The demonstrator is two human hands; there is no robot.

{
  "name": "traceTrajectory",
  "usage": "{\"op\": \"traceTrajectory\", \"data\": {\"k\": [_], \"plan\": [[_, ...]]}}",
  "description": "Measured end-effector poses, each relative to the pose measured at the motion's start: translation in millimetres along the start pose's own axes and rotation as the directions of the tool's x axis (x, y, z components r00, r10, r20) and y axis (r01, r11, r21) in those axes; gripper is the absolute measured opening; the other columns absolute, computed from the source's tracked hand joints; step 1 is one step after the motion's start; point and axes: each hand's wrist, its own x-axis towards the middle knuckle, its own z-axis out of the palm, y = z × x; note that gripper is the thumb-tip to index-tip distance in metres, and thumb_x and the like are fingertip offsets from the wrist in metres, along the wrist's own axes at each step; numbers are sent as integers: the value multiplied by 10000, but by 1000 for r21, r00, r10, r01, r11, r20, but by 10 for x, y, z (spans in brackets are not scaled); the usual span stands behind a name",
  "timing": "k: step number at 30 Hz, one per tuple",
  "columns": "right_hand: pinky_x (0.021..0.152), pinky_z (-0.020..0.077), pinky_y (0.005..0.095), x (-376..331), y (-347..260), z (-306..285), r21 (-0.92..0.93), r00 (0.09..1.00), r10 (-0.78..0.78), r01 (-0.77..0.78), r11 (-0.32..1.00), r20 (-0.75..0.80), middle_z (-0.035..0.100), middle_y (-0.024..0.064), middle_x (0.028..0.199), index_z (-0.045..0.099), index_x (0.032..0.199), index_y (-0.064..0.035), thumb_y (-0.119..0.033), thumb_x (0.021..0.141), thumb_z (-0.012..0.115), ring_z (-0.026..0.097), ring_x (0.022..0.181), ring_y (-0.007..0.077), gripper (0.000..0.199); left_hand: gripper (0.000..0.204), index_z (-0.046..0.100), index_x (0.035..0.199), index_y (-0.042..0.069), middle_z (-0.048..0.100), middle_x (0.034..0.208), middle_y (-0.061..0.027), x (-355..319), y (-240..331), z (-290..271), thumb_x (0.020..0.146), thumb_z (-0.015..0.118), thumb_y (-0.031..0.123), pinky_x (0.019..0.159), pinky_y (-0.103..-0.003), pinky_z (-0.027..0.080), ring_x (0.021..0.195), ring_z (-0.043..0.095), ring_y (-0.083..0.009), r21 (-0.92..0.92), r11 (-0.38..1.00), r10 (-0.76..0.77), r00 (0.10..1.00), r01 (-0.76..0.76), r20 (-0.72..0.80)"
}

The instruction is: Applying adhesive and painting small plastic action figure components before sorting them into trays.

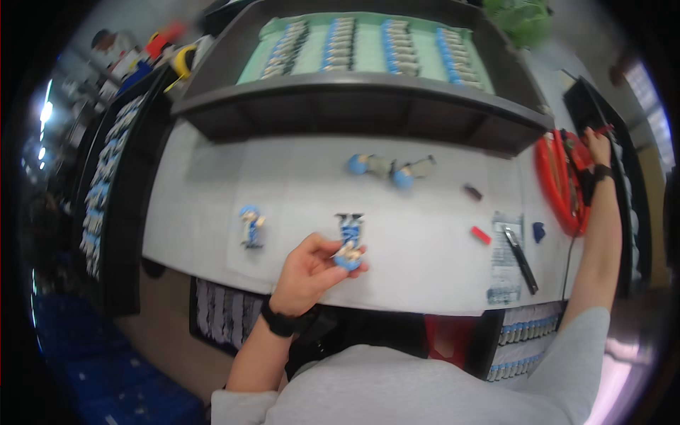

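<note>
My left hand [304, 276] pinches a small toy figurine [348, 256] with a blue cap and blue-and-white clothes. It is held head toward me, feet pointing away, just above the white table [418, 262]. A similar figurine [251, 227] lies on the table to the left. Farther off lie two more blue-headed figurines [367, 164] with greyish bodies, close together. My right hand [599, 146] reaches far right, over the edge of a red basket [549, 180]. Its fingers are closed by a small red thing [604, 130] whose kind is unclear.
A dark tray [354, 79] with rows of figurines on green lining spans the back. To the right lie a black-handled cutter [523, 262], a red block [481, 235], a dark piece [472, 191] and a blue piece [539, 232]. Filled racks [106, 184] stand left.
</note>
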Motion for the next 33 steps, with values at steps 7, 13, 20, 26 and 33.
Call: {"op": "traceTrajectory", "data": {"k": [7, 13, 20, 26, 33], "plan": [[487, 316, 186, -57, -459, -416, 232, 984, 32, 10, 973, -175, 611, 14, 787, 591, 1046, -46, -426, 818, 528, 425, 543, 44, 448, 185, 442, 969, 14, 509, 1103, -231, -33, -7, -30, 806, 522, -25, 815, -320, 478, 945, 575, -262, -3, 998, 59, 998, -59, 25], [485, 290, 142, -2041, -2519, -706, 732, 983, -114, 182, 657, -141, 513, -17, 691, 566, 910, -49, -335, 876, 485, 438, 571, 20, 299, 184, 435, 969, 6, 518, 1093, -209, -38, -82, -35, 809, 509, -45, 836, -315, 469, 947, 571, -240, -40, 994, 106, 993, -105, 45], [477, 365, 216, -3807, -3507, -408, 748, 633, -767, 458, 480, 106, 527, 68, 680, 565, 813, 10, -122, 805, 567, 500, 553, 140, 132, 208, 431, 967, -7, 531, 1077, -187, -41, -103, -43, 791, 526, -67, 856, -299, 456, 943, 566, -204, 10, 990, 142, 989, -143, 45], [504, 423, 262, -4036, -3802, -272, 622, 471, -877, 658, 424, 99, 529, 90, 741, 562, 826, -20, -46, 725, 626, 522, 591, 206, 123, 222, 447, 956, -10, 557, 1015, -138, -46, -113, -35, 774, 562, -59, 861, -283, 446, 938, 558, -166, 42, 982, 183, 982, -185, 47], [509, 430, 277, -4015, -3870, -160, 437, 191, -980, 878, 195, 54, 518, 64, 761, 540, 815, -34, -67, 650, 658, 514, 614, 189, 205, 223, 466, 939, -11, 571, 951, -102, -66, -148, 8, 760, 599, -31, 805, -240, 454, 896, 552, -127, 94, 962, 256, 966, -257, 26]]}}
